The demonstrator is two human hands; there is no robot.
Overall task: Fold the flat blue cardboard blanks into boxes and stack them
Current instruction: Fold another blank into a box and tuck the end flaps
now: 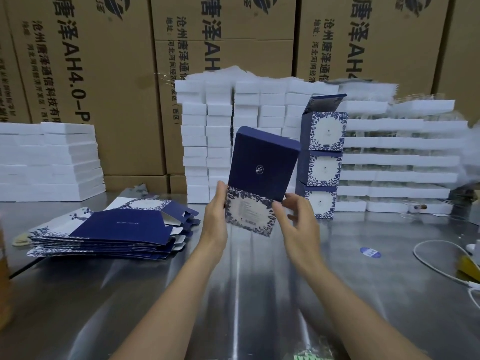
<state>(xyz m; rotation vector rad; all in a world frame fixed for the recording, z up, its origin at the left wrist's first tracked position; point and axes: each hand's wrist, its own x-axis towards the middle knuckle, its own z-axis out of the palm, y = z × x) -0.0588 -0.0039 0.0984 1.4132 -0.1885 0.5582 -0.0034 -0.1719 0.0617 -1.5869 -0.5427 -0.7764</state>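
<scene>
The box [262,162] is held in the air above the table [246,294], at centre, between the blanks [104,229] lying flat at left and the stack of folded boxes [322,165] standing at right. Its long axis runs near upright, with the top end tilted to the right. The plain dark-blue panel points up and toward the camera, and the patterned panel hangs below it, facing the camera. The left hand [217,216] grips the patterned panel's left edge, thumb in front, fingers hidden behind. The right hand [296,216] sits at the lower right corner with fingers loosely curled. It is motion-blurred, so contact and grip cannot be told. The box's rear faces are hidden. Print on the patterned panel is too small to read. Foam [207,141] behind the box is blurred at its upper edge.
</scene>
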